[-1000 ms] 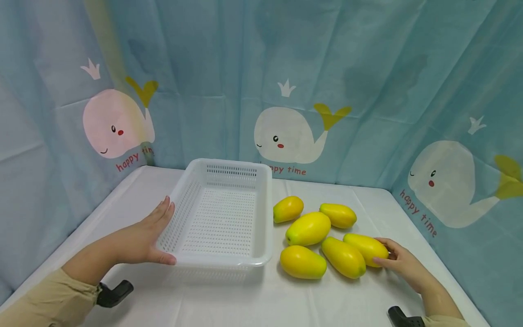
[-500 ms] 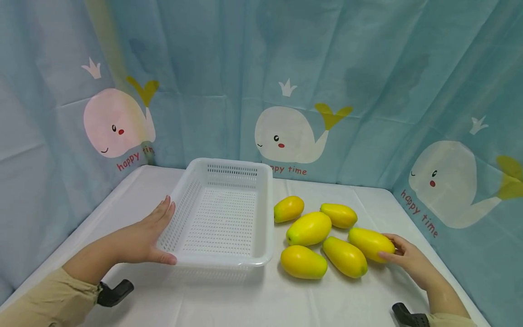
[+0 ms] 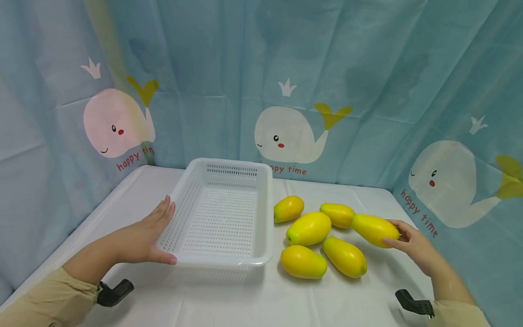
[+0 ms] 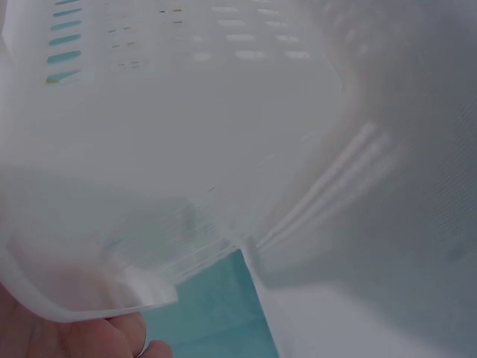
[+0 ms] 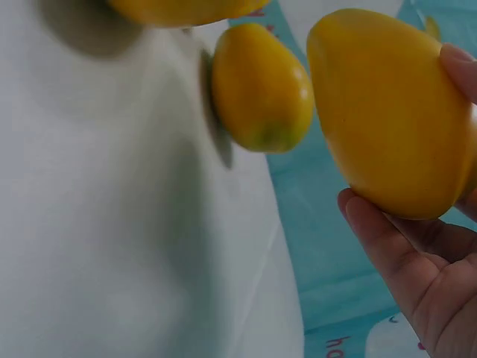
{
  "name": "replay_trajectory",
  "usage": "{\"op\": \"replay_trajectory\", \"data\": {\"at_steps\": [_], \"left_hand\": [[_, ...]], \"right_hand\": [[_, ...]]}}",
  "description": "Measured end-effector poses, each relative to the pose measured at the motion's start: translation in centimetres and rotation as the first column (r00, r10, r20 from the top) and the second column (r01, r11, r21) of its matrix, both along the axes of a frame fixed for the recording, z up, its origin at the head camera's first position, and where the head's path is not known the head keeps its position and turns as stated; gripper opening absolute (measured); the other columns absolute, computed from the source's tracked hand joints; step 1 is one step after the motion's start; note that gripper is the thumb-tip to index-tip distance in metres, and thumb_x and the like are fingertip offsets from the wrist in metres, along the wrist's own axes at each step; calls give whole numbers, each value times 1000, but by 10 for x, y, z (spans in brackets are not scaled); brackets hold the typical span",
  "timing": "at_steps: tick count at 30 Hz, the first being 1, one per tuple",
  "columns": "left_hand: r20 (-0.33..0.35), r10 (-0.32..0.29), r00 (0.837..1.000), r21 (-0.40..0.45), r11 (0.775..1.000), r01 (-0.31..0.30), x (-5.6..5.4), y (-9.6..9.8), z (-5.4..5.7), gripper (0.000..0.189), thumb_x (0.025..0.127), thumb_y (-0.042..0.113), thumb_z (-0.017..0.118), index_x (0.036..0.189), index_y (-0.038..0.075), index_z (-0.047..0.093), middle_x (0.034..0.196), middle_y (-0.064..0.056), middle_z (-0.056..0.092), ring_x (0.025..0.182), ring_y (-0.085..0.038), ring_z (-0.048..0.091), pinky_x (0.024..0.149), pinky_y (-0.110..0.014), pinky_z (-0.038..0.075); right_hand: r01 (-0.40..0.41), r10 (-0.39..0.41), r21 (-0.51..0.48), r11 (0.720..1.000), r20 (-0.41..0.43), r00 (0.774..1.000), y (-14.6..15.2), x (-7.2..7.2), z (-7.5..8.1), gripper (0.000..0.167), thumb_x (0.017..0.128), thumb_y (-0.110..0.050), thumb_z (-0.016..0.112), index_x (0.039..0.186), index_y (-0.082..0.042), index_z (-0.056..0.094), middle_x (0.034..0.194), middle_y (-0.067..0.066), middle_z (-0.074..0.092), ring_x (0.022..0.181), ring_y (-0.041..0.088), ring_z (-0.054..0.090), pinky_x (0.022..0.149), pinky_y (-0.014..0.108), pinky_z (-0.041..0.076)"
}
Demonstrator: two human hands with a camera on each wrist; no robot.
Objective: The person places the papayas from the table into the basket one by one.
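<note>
My right hand (image 3: 413,245) holds a yellow papaya (image 3: 375,230) by its right end, raised over the table on the right. In the right wrist view the fingertips (image 5: 365,212) and thumb lie on opposite sides of this papaya (image 5: 387,112). Several more yellow papayas with greenish ends, such as this nearest papaya (image 3: 303,262), lie on the table beside the basket. A white perforated plastic basket (image 3: 267,218) stands left of them with nothing in it. Against its left side and near corner rests my left hand (image 3: 143,238), fingers straight and thumb spread along the near rim.
A white cloth covers the table (image 3: 229,299). Behind and at both sides hangs a blue curtain (image 3: 204,68) printed with whales, close to the table's back edge. Black wrist mounts (image 3: 115,293) jut out from both sleeves.
My right hand has lifted its papaya from beside the nearer ones, moving up, back and slightly right. The left hand and the basket stay where they were.
</note>
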State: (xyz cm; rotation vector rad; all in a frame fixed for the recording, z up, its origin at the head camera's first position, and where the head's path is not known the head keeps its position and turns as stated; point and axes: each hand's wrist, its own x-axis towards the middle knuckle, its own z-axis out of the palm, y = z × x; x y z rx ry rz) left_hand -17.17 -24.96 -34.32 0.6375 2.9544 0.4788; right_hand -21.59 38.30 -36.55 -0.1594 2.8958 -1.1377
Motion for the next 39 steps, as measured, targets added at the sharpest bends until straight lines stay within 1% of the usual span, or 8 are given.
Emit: {"op": "replay_trajectory", "data": {"at_steps": [4, 9, 16, 21, 26, 29, 34, 39], "left_hand": [[-2, 6, 1000, -11, 1000, -6, -1, 0, -1, 132, 57, 74, 64, 144, -4, 3, 151, -22, -9, 137, -41, 4, 101, -61, 22], [-6, 11, 1000, -28, 1000, -11, -2, 1, -3, 132, 56, 75, 63, 144, -4, 5, 151, -21, -8, 137, -40, 4, 102, -60, 20], [-5, 12, 1000, -41, 999, -13, -3, 0, -3, 132, 56, 75, 63, 144, -4, 5, 151, -22, -6, 138, -39, 3, 103, -60, 19], [-13, 5, 1000, -36, 999, -6, -2, 0, -2, 131, 56, 75, 63, 144, -6, 7, 151, -23, -4, 137, -40, 4, 102, -61, 19], [-13, -2, 1000, -36, 999, 1, -2, 1, -1, 131, 57, 74, 63, 143, -7, 7, 150, -24, -3, 137, -41, 4, 102, -61, 20], [-5, 4, 1000, -40, 999, -4, -3, 1, 0, 132, 56, 75, 63, 143, -6, 7, 150, -23, -4, 137, -41, 4, 102, -61, 19], [10, 16, 1000, -39, 999, -15, -2, 2, -1, 132, 56, 75, 63, 144, -6, 6, 151, -22, -5, 137, -40, 3, 102, -60, 19], [11, 15, 1000, -37, 999, -15, -1, 2, -1, 131, 56, 74, 64, 144, -5, 6, 151, -22, -5, 137, -40, 3, 102, -61, 19]], "right_hand": [[-35, 35, -12, 999, -37, 999, -3, -4, 14, 60, 88, -31, 61, 135, -2, 36, 119, 13, 47, 87, 8, 53, 74, 19, 47], [-58, 58, -3, 998, -54, 997, -12, -8, 30, 61, 89, -31, 60, 136, -3, 35, 117, 13, 48, 88, 11, 52, 75, 19, 46], [-109, 108, -1, 994, -69, 992, -27, -21, 38, 60, 88, -34, 60, 135, -5, 36, 117, 13, 49, 91, 13, 52, 77, 17, 46], [-152, 149, -32, 988, -87, 985, -40, -29, 42, 57, 88, -32, 61, 133, -6, 39, 115, 11, 48, 90, 14, 54, 77, 17, 47], [-191, 184, -67, 979, -101, 978, -55, -37, 53, 57, 89, -28, 60, 135, -4, 37, 120, 12, 45, 92, 12, 54, 78, 16, 46], [-197, 189, -66, 978, -108, 976, -65, -43, 61, 58, 89, -29, 61, 136, -5, 36, 122, 13, 47, 94, 13, 53, 81, 21, 47], [-216, 208, -73, 974, -106, 972, -87, -53, 74, 61, 87, -31, 62, 137, -7, 36, 122, 13, 48, 98, 20, 51, 88, 37, 45], [-264, 249, -112, 958, -133, 959, -110, -65, 78, 61, 85, -31, 65, 135, -8, 39, 120, 12, 50, 99, 23, 52, 88, 38, 46]]}}
